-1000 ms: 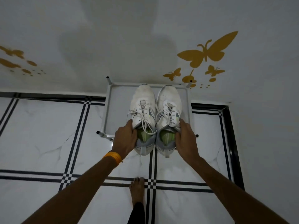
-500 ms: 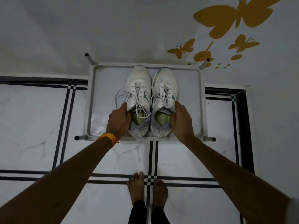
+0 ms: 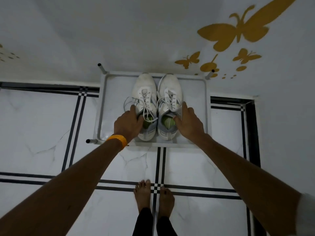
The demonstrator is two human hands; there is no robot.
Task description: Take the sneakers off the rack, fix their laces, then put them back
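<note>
With both sneakers (image 3: 156, 106) standing side by side on the rack (image 3: 102, 106), toes to the wall, the left hand (image 3: 127, 123) and right hand (image 3: 189, 121) rest open-fingered against their outer sides, thumbs at the collars; release gently, tucking the loose laces (image 3: 144, 106) inside.

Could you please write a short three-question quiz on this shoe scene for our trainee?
1. True or false: both sneakers sit on the rack.
2. The orange wristband is on which arm? A left, B right.
3. Fill in: the sneakers' toes point toward the ____.

Key: 1 true. 2 A; it sits just behind the left hand, while the right hand side has none. 3 wall.
</note>
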